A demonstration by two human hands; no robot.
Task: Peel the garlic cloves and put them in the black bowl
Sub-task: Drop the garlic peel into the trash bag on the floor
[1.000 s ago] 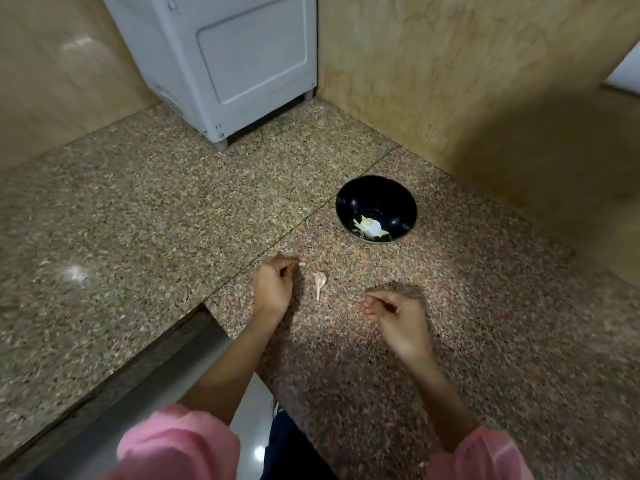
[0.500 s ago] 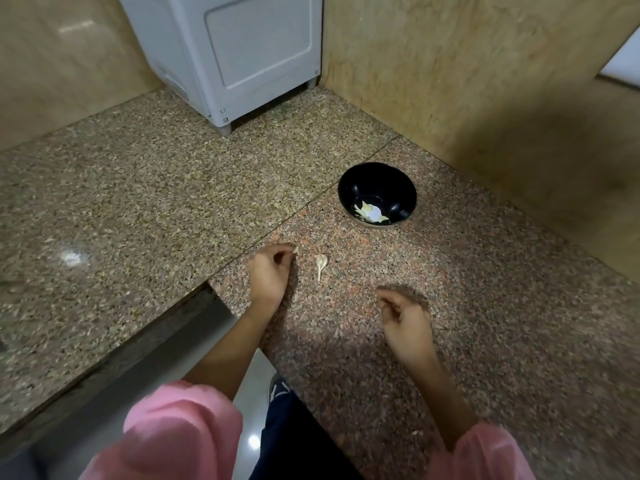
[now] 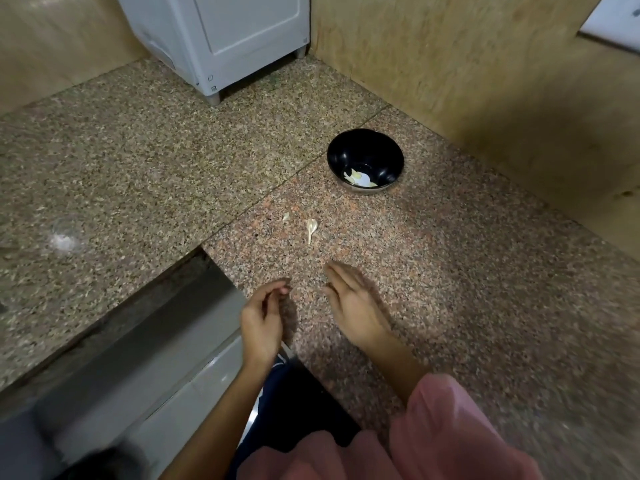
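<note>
The black bowl (image 3: 365, 161) stands on the granite counter (image 3: 450, 271) with pale garlic pieces (image 3: 358, 178) at its bottom. Nearer to me lie a whitish garlic piece with a thin tail (image 3: 311, 228) and a small scrap of skin (image 3: 286, 216). My left hand (image 3: 263, 317) hovers at the counter's front edge, fingers loosely curled, holding nothing. My right hand (image 3: 349, 299) is beside it, fingers stretched forward and blurred, also holding nothing. Both hands are well short of the garlic on the counter.
A white appliance (image 3: 235, 39) stands at the back against the wall. Beige stone walls (image 3: 485, 81) close in the back and the right side. A recess with a grey ledge (image 3: 156, 323) drops away at the lower left. My pink sleeves fill the bottom edge.
Both hands have pulled back toward me, away from the garlic piece. The left hand let go of a small scrap, which now lies on the counter. The right hand's fingers have straightened.
</note>
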